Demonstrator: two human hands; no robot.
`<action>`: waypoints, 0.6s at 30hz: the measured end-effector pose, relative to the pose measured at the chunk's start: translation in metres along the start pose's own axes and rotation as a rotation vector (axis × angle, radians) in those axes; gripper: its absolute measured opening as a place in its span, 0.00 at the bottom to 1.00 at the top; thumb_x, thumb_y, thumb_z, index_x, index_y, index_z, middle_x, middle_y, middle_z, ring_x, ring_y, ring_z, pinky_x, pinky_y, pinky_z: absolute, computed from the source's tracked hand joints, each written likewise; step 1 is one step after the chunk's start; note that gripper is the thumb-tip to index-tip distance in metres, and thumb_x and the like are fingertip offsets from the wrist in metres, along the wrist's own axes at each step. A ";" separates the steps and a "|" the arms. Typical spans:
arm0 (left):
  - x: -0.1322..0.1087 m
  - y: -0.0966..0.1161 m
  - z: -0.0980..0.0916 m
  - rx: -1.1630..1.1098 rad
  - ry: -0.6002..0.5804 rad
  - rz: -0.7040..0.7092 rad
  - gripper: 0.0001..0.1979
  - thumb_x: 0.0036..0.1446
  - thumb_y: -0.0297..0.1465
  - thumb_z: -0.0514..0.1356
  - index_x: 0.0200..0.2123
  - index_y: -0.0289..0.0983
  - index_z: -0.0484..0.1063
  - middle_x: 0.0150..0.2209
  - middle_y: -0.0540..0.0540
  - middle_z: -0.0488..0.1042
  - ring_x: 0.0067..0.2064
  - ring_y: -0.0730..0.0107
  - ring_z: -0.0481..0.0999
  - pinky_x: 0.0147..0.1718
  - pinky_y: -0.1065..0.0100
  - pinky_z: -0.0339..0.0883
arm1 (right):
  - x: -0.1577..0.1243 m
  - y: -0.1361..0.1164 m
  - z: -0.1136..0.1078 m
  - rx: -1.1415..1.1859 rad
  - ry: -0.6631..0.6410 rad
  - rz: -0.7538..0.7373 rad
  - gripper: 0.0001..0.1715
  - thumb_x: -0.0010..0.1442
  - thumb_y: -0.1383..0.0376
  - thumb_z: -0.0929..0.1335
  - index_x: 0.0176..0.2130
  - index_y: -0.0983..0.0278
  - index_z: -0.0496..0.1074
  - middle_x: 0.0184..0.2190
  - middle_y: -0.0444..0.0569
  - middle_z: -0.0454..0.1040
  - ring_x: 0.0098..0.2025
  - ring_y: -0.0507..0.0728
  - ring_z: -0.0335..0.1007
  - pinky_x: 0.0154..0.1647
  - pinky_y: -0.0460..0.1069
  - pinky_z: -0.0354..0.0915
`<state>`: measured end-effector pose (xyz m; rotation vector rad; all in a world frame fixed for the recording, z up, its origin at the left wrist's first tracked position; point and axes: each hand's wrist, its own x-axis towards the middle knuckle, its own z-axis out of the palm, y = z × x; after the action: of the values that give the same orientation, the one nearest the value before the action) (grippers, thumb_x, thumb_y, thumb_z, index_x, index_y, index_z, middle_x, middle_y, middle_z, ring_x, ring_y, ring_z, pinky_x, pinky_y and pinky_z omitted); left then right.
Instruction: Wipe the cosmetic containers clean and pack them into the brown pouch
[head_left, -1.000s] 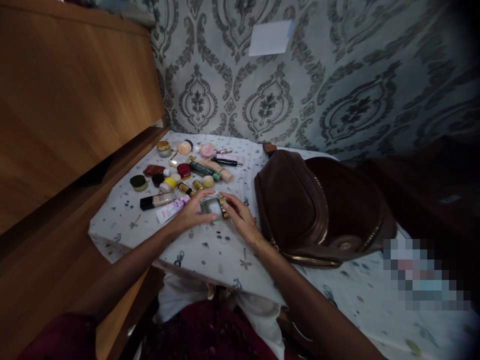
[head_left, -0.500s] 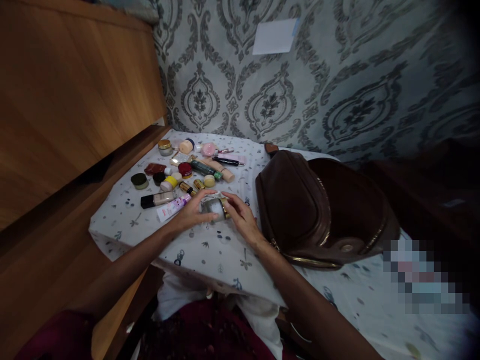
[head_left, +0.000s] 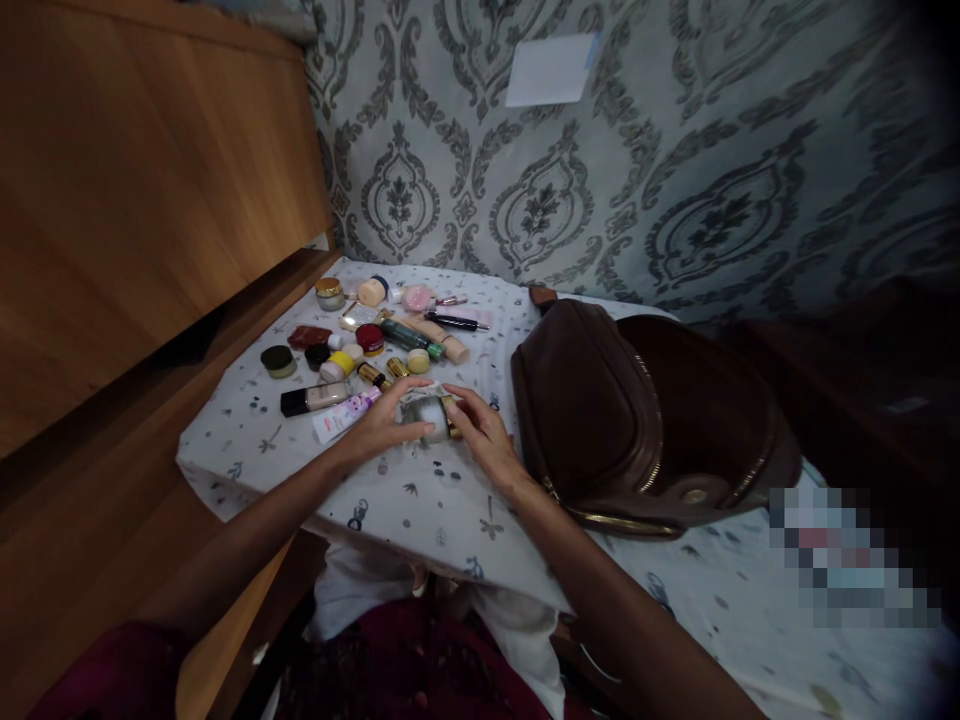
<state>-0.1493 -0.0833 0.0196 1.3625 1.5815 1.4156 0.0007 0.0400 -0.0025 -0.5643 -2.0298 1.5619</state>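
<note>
Jar (head_left: 424, 416) on its side over the printed cloth (head_left: 427, 510)

From my remote seat, I see the left hand (head_left: 381, 430) curled around the jar's body, its thumb along the near side. The right hand (head_left: 484, 432) grips the gold lid (head_left: 452, 417) between thumb and fingers. Almost nothing has changed over the last second: the jar stays in the same spot, its lid on. I judge that the hold is steady and the lid seated.

The jar looks squat, pale and glassy, with a whitish side, its lid toward the right. A white strip shows along its upper edge; I cannot tell what it is, nor whether the jar touches the cloth. Beyond the left hand lie a tube (head_left: 341, 420), a bottle (head_left: 319, 398) and a red pot (head_left: 370, 340). A brown bag (head_left: 581, 390) rests just beside the right hand.
</note>
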 end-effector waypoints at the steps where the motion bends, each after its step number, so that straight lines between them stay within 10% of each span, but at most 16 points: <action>1: 0.000 0.000 0.000 -0.001 -0.002 0.002 0.30 0.51 0.38 0.67 0.57 0.40 0.65 0.58 0.43 0.69 0.60 0.51 0.67 0.59 0.56 0.61 | 0.000 0.000 0.000 -0.014 0.006 0.007 0.31 0.61 0.47 0.64 0.55 0.62 0.70 0.35 0.48 0.73 0.34 0.56 0.69 0.33 0.50 0.67; 8: -0.001 0.003 0.000 -0.029 -0.010 -0.029 0.30 0.52 0.38 0.67 0.57 0.40 0.64 0.56 0.44 0.70 0.58 0.52 0.68 0.57 0.58 0.62 | -0.002 -0.006 -0.001 0.035 0.018 -0.048 0.27 0.60 0.51 0.67 0.54 0.60 0.71 0.48 0.51 0.75 0.48 0.59 0.70 0.44 0.51 0.69; 18: 0.000 0.002 -0.001 -0.058 -0.010 -0.024 0.27 0.53 0.37 0.66 0.56 0.41 0.65 0.54 0.46 0.71 0.57 0.53 0.68 0.57 0.60 0.62 | -0.002 -0.005 0.001 0.057 0.004 0.000 0.31 0.60 0.48 0.66 0.55 0.63 0.70 0.39 0.50 0.74 0.39 0.58 0.72 0.39 0.51 0.68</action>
<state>-0.1492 -0.0841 0.0215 1.3105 1.5342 1.4272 0.0020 0.0367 0.0021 -0.5459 -1.9752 1.6122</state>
